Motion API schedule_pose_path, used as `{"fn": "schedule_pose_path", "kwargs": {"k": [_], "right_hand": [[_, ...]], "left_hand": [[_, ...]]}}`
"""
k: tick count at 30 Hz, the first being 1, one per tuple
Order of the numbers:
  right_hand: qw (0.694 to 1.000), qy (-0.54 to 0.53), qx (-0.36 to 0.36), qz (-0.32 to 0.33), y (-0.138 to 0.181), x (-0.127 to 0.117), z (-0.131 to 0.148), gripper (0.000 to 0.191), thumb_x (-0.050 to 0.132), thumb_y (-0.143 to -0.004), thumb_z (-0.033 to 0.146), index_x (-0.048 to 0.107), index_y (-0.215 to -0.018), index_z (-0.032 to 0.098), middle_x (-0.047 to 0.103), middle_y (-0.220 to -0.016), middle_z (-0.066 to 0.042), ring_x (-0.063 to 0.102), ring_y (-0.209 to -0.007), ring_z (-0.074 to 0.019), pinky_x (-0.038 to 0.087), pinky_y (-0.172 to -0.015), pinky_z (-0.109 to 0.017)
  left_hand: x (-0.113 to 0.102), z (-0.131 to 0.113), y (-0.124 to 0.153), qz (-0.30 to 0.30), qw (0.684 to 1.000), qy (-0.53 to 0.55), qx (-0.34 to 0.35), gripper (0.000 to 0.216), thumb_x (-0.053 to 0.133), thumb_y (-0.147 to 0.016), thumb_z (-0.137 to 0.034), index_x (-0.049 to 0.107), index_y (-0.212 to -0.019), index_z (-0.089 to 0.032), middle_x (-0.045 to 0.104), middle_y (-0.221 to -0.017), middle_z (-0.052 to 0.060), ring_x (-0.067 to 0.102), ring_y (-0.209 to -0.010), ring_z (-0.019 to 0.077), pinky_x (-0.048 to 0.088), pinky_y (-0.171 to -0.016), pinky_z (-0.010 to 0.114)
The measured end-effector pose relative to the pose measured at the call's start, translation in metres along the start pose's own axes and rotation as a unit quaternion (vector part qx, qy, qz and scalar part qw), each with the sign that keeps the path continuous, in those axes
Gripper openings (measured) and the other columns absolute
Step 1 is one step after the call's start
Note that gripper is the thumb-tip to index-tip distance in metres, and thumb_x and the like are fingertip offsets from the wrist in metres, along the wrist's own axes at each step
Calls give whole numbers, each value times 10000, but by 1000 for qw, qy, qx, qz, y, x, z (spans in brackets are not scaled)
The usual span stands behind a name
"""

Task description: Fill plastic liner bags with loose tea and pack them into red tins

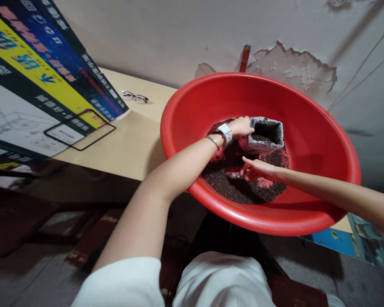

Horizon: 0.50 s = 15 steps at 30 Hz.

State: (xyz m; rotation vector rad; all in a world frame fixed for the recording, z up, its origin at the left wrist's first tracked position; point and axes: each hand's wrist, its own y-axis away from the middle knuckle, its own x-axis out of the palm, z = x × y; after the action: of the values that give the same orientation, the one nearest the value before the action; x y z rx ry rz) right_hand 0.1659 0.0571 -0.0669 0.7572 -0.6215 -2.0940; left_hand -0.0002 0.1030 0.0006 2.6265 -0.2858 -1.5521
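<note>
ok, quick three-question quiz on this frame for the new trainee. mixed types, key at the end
1. True or false: the left hand grips the rim of the grey bag.
2. The right hand touches: A a spoon, B the dark soil, C a lid.
3. What small item lies on the table beside the printed box?
Key: 1 true; 2 B; 3 glasses.

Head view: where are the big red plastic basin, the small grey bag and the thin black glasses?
Big red plastic basin (307, 111): head view, bare inner wall.
Small grey bag (259, 147): head view, front wall.
Thin black glasses (134, 97): head view, bridge.
</note>
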Motion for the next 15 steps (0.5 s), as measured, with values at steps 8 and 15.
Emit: {"fn": "schedule_pose_path", "kwargs": {"k": [8,15], "right_hand": [[929,-314,-95,169,18,-14,23,74,641,-828,138,586,-863,174,716,-978,-52,704,-956,-186,521,-983,-409],[890,-336,-231,204,42,-9,42,275,691,-673,54,536,-854,190,646,-875,20,656,-781,-101,557,-806,-289]], "left_hand": [[3,2,-5,-10,1000,-1,-2,432,509,-908,-279,550,-1266,-41,703,-1156,204,723,-918,238,524,-725,256],[2,3,-2,3,1000,23,-6,412,501,-924,-276,542,-1261,-44,715,-1135,191,723,-816,211,507,-652,250]]}}
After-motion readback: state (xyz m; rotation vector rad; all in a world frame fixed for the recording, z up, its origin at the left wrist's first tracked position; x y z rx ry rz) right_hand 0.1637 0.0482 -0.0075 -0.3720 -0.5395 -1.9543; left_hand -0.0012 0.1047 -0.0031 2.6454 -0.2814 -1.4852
